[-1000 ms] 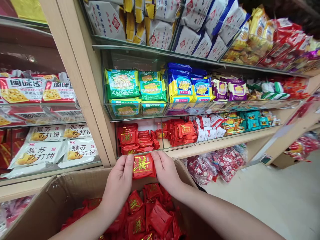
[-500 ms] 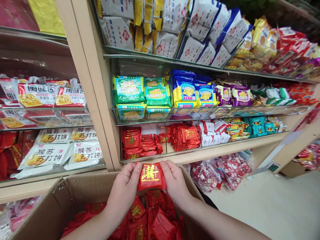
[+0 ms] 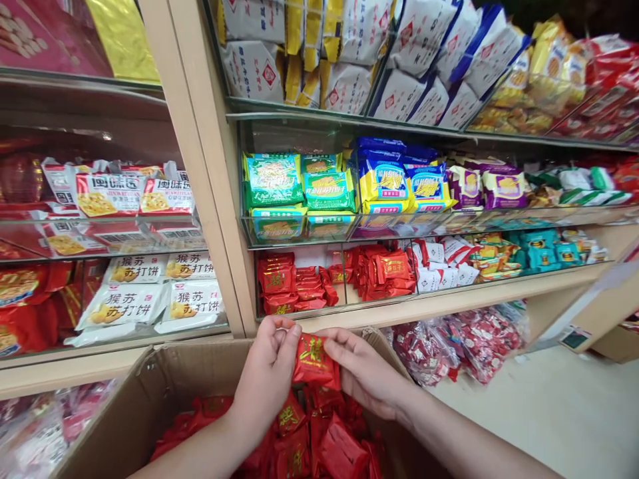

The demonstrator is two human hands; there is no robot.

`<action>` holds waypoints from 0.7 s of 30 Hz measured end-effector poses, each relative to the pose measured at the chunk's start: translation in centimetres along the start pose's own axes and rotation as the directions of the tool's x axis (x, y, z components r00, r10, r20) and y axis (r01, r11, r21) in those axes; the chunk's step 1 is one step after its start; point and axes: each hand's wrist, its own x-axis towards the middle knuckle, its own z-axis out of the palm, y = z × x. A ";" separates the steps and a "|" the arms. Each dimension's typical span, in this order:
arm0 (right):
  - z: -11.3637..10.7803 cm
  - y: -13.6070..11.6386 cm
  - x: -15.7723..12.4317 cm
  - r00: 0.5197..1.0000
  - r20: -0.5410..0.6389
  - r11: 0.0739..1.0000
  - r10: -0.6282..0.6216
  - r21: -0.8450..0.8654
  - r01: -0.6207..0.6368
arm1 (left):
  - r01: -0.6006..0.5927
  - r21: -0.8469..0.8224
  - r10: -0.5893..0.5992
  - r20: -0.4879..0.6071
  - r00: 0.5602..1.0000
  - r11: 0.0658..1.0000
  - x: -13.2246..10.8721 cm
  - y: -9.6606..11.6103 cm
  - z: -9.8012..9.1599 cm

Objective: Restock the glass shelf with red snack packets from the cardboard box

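Note:
A small red snack packet point(image 3: 315, 361) with gold lettering is held up over an open cardboard box point(image 3: 194, 369). My left hand point(image 3: 272, 369) pinches its left edge between thumb and curled fingers. On the other side my right hand point(image 3: 364, 369) grips the packet, thumb on its front and fingers behind. Below, many similar red packets point(image 3: 294, 452) lie loose inside the box. The packet's back and some of my fingers are hidden.
Straight ahead, a shelf compartment holds red packets point(image 3: 277, 276), with another pile of red packets point(image 3: 384, 273) beside it. Green biscuit packs point(image 3: 274, 179) stand one shelf higher. A wooden upright point(image 3: 210, 166) divides the shelving. Plastic bags point(image 3: 449, 346) lie on the floor at right.
The view has shifted, so shelves and box appear further right. My right fingers have moved lower behind the packet, which now tilts slightly. Both hands still hold it.

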 end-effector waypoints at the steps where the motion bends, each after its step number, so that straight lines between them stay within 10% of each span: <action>1: 0.0 -0.1 -0.2 0.999 0.030 0.999 0.038 0.020 -0.039 | -0.012 -0.010 0.012 0.020 1.000 1.000 -0.1 0.1 0.0; 7: -0.6 -1.6 0.5 0.994 -0.062 0.957 -0.086 -0.283 0.065 | 0.155 -0.055 -0.160 -0.109 0.981 0.986 0.4 0.0 -1.2; 12: -0.9 -4.5 6.4 0.884 -0.028 0.628 -0.466 -0.715 0.308 | 0.292 0.050 -0.293 0.029 0.956 0.955 -0.3 -0.5 -0.9; 21: 1.8 -3.5 13.8 0.812 0.178 0.186 -0.556 -0.925 0.330 | -0.188 0.535 -0.212 0.598 0.773 0.824 -4.1 0.6 0.5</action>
